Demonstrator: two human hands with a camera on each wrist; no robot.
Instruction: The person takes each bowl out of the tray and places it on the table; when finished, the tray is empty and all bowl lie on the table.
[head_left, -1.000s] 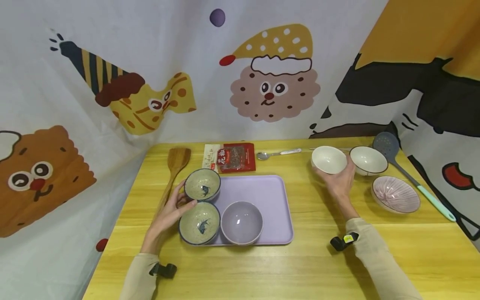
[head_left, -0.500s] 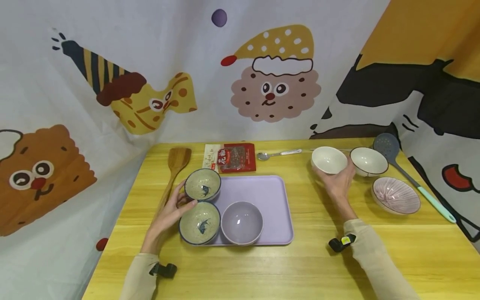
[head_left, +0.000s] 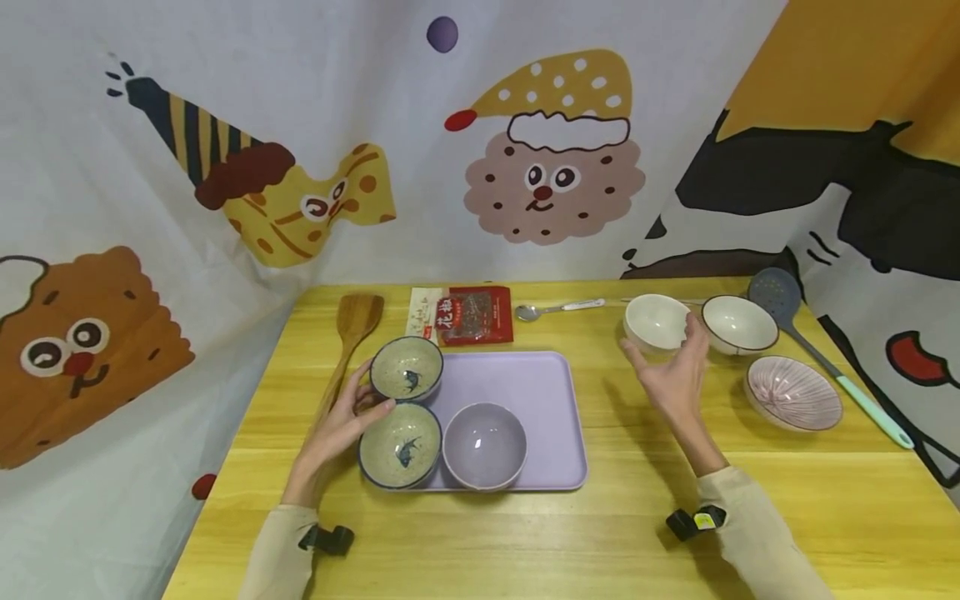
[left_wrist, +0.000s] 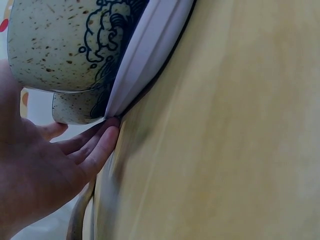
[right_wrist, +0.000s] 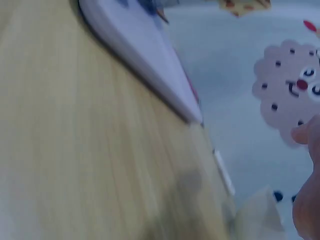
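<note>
My left hand rests against the left side of a small speckled bowl with a blue fish, its fingers fairly straight. The left wrist view shows fingertips low by the tray's edge. A larger fish bowl stands just in front, beside a plain lilac bowl; the lilac tray lies beneath. My right hand is spread, thumb and fingers apart, near a white bowl. Only part of that hand appears in the blurred right wrist view.
Right of the white bowl stand a dark-rimmed bowl, a striped pink bowl and a skimmer. Along the back lie a spoon and a red spice packet. A wooden spatula lies at the left.
My right hand has let go of the white bowl, its fingers spreading and drawing back toward me. The white bowl stays in place. My left hand has not visibly moved.
</note>
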